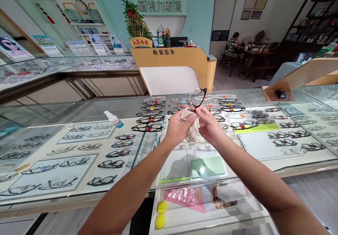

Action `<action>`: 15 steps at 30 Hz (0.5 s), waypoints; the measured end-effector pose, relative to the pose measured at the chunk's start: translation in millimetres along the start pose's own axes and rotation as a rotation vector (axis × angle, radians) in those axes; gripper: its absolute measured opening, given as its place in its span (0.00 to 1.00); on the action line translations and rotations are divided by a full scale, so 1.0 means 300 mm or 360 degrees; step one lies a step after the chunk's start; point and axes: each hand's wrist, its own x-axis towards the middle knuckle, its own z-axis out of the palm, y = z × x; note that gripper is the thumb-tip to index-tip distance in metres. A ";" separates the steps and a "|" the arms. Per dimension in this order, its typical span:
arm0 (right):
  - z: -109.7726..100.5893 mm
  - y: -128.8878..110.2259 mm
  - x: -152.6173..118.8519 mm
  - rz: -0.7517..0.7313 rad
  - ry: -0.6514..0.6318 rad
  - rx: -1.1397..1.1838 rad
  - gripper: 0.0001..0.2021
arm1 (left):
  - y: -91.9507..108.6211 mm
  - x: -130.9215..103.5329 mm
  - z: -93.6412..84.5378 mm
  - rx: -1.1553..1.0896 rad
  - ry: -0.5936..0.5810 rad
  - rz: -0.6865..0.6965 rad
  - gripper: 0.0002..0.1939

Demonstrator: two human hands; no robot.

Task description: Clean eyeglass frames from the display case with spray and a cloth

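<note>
Spray bottle (pixel 114 119): we see it on the counter (pixel 126 122), left of the hands and apart from them, probably set there to be reachable while staying off the frames.
Rows of glasses (pixel 148 127): these face us in columns, one behind another, likely so that each pair and its coloured tag can be seen.
Yellow round things (pixel 161 214): two sit in the drawer (pixel 182 221) below, near its left edge.
Left hand (pixel 177 124): fingers closed, thumb pressing the cloth (pixel 192 132), which probably keeps bare skin off the lens.
Cloth: bunched between both hands, its loose end hanging below; we cannot quite tell how much it covers.
Held glasses (pixel 198 97): raised above the counter, one lens clear of the fingers, perhaps to keep it in plain sight.
Right hand (pixel 211 124): fingertips pinched shut on the glasses' lower edge, seemingly to steady them.
Wooden stand (pixel 287 80): at our far right, well apart from the hands.
</note>
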 end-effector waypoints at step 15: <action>-0.050 -0.051 0.028 -0.0068 0.0048 -0.0187 0.21 | -0.056 0.032 -0.021 -0.0187 -0.0100 -0.0166 0.38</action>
